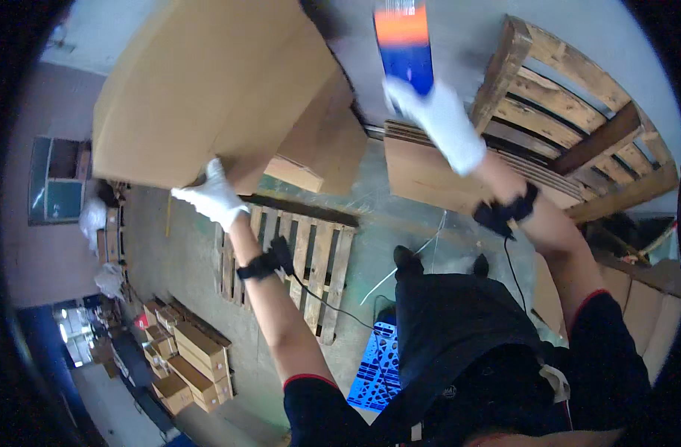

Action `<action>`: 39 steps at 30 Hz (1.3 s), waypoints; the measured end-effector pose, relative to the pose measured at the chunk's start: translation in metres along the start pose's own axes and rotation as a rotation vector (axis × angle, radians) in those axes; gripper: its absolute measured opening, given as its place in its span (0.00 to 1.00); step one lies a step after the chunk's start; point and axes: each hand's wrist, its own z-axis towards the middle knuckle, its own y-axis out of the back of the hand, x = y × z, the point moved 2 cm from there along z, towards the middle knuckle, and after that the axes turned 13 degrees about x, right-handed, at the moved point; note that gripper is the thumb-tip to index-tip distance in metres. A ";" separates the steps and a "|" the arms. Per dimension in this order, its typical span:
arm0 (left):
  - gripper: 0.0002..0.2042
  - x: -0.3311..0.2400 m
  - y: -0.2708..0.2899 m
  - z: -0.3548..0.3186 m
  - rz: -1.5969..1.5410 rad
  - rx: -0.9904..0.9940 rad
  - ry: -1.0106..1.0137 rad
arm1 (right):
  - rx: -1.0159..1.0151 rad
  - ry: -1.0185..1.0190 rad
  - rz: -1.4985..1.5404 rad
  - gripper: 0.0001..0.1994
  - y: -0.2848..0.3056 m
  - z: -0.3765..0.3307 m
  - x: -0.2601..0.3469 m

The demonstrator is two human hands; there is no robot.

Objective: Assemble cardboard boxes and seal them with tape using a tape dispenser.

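My left hand (215, 200), in a white glove, grips the lower edge of a large brown cardboard piece (199, 89) that fills the upper left. Its thumb lies on the cardboard face. Whether this is a flat sheet or a box side I cannot tell. Raised ahead on the right, my right hand (438, 119) is gloved too and blurred by motion. It is closed around the lower end of a long blue object with an orange band (406, 56), whose top is cut off by the picture's edge; its exact kind is unclear.
Below the cardboard lies a wooden pallet (303, 261); another pallet (571, 112) leans at the right. Flattened cardboard (437, 175) is stacked beside it. A blue plastic pallet (375, 369) lies near my feet. Several boxes (195, 365) stand at the lower left. Cables run from both wrist straps.
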 end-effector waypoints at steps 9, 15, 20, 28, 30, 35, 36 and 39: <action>0.35 0.023 -0.055 -0.032 0.449 -0.378 -0.654 | 0.233 -0.897 -0.117 0.18 0.038 -0.256 -0.217; 0.18 -0.062 -0.226 -0.296 -0.179 0.916 -0.665 | 0.327 -0.871 0.321 0.18 0.085 -0.301 -0.232; 0.23 -0.132 -0.295 -0.488 0.020 1.201 -1.142 | 0.161 -0.910 0.223 0.15 0.132 -0.360 -0.276; 0.35 -0.118 -0.324 -0.562 0.334 1.072 -1.169 | -0.282 -0.793 0.227 0.19 0.223 -0.373 -0.302; 0.33 -0.115 -0.317 -0.556 0.076 1.126 -1.165 | -0.280 -0.710 -0.131 0.21 0.246 -0.360 -0.310; 0.21 -0.114 -0.311 -0.550 0.146 1.086 -1.094 | -0.192 -0.364 -0.629 0.27 0.296 -0.280 -0.332; 0.22 -0.105 -0.308 -0.545 0.223 1.122 -1.012 | -0.232 -0.217 -0.899 0.27 0.287 -0.261 -0.331; 0.22 -0.131 -0.291 -0.552 0.466 1.188 -0.881 | -0.062 -0.010 -1.063 0.28 0.279 -0.227 -0.322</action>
